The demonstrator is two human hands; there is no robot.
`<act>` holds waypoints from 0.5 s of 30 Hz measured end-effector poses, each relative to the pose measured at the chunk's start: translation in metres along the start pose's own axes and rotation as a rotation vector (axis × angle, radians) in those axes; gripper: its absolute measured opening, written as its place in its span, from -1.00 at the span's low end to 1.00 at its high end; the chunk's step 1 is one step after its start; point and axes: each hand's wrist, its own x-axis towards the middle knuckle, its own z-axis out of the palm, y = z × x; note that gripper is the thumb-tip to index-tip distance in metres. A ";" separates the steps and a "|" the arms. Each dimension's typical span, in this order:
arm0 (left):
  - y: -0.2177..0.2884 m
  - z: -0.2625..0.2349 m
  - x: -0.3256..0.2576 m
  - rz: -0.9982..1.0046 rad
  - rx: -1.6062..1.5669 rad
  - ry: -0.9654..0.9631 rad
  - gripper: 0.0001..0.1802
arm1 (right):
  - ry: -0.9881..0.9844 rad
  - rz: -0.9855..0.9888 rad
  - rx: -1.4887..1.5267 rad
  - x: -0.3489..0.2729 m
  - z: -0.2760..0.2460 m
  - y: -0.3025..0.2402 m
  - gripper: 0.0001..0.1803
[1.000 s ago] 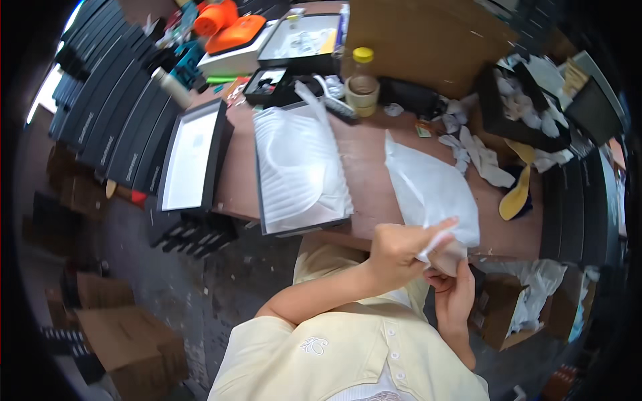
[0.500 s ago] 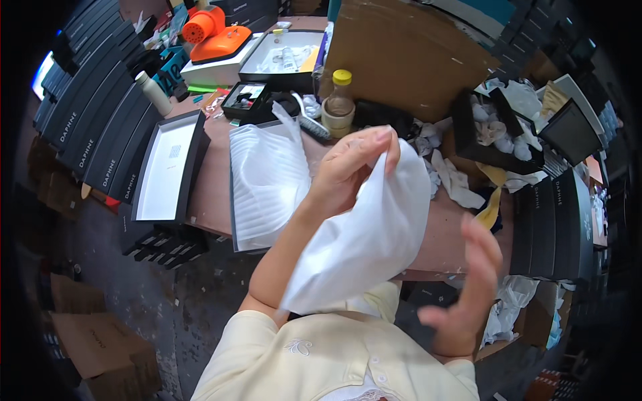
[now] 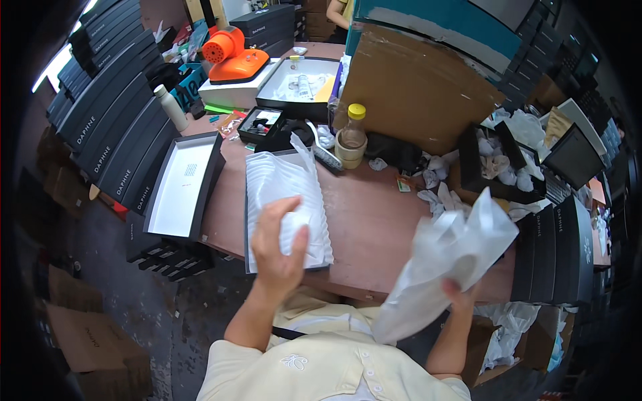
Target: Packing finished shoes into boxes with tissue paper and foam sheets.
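My right hand (image 3: 459,294) grips a thin, crinkled white wrapper (image 3: 441,267) at the right, over the table's front edge. Slightly see-through, it is blurred; what is inside, if anything, I cannot make out. My left hand (image 3: 275,250) is raised with fingers apart and nothing in it. Below it stands an open dark shoebox (image 3: 249,227) lined with ribbed white packing sheet (image 3: 284,184). Whether the hand touches that sheet I cannot tell. Left of it lies a dark box lid (image 3: 177,184), its white inside facing up.
Dark shoeboxes (image 3: 100,147) are stacked at the left, with more (image 3: 552,247) at the right. At the back stand a yellow-capped bottle (image 3: 353,137), an orange machine (image 3: 237,57) and a large cardboard panel (image 3: 414,87). Crumpled paper fills a black box (image 3: 498,164) at the right.
The white wrapper has passed from my left hand to my right and moved rightward. My left hand has come down and left over the lined box, its fingers spreading. The view has shifted slightly.
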 end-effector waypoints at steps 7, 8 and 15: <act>-0.154 0.033 -0.030 -0.040 0.184 -0.841 -0.30 | -1.334 0.443 0.011 0.133 0.152 -0.077 -0.22; -0.168 0.019 -0.040 -0.078 0.169 -0.764 -0.30 | -1.508 0.551 -0.021 0.143 0.200 -0.078 -0.32; -0.141 -0.019 0.018 -0.048 0.348 -0.664 -0.32 | -1.013 0.804 0.715 0.200 0.319 0.014 -0.46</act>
